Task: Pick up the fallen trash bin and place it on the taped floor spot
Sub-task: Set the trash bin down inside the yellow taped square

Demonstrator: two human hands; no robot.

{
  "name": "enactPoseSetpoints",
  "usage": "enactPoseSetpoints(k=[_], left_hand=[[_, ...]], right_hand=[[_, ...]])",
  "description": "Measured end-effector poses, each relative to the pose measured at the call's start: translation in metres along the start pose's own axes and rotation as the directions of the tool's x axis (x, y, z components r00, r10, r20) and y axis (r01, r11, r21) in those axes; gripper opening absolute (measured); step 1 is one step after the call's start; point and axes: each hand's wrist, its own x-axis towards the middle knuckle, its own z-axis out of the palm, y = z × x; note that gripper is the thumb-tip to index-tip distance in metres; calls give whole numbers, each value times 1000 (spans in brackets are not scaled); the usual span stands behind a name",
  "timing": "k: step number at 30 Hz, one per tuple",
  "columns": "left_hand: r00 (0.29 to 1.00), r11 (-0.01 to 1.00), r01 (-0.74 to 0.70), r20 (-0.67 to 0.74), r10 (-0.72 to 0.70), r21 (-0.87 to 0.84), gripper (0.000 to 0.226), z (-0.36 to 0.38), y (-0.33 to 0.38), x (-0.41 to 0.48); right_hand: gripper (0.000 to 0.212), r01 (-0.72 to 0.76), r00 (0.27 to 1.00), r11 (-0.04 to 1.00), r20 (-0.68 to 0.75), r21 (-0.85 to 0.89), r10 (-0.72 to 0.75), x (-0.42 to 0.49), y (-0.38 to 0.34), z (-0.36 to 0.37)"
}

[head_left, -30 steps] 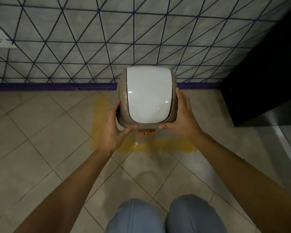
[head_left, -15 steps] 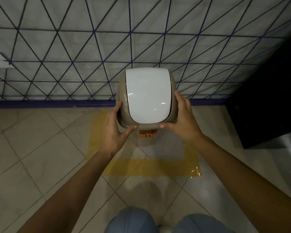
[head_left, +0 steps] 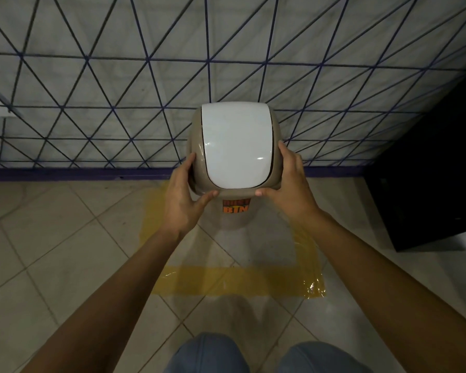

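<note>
wall (head_left: 119, 84), pale with a dark-blue triangular grid and a purple skirting at its foot, closes the far side; a socket plate sits at its left edge. floor (head_left: 51, 251), diagonal pale tiles, carries the tape (head_left: 237, 284): a yellow square outline set against the wall, its near strip and parts of both side strips visible. a dark cabinet (head_left: 428, 170) stands to the right. bin (head_left: 234, 149), beige with a white swing lid, is upright and lies inside the taped outline, near its far edge; whether the base rests on the floor or hangs just above it cannot be told, since the wide top hides it. left hand (head_left: 182, 200) and right hand (head_left: 288, 189) clasp the lid rim from either side, thumbs under the near edge, fingers wrapped round the flanks. stage, as judged: righting and carrying are done; what remains is to settle the bin if it is not down, and let go. an orange label on the body below the lid reads "bin" on its lower line; the upper line is mostly cut off by the lid rim and cannot be read.
</note>
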Motion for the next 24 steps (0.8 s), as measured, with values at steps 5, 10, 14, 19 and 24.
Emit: enactPoseSetpoints(k=[5,10,14,19,24], left_hand=[[998,999,22,57,-19,-44,90,-6,-8,12],[966,964,233,145,-214,-128,99,-9,-9,19],[909,910,376,260,-325,-177,99,-17,-6,32],[904,911,388,248,-348,-137,94,-26,-6,42],[905,908,386,260,-337,-164,94,-28,-9,39]], right_hand=[[119,-14,1000,999,0,37,14,4,1,4],[119,-42,999,994,17,104,41,4,4,3],[117,-123,992,970,64,211,112,2,8,-2],[117,-146,988,963,89,228,129,3,6,-1],[114,-149,987,966,94,213,132,4,4,2]])
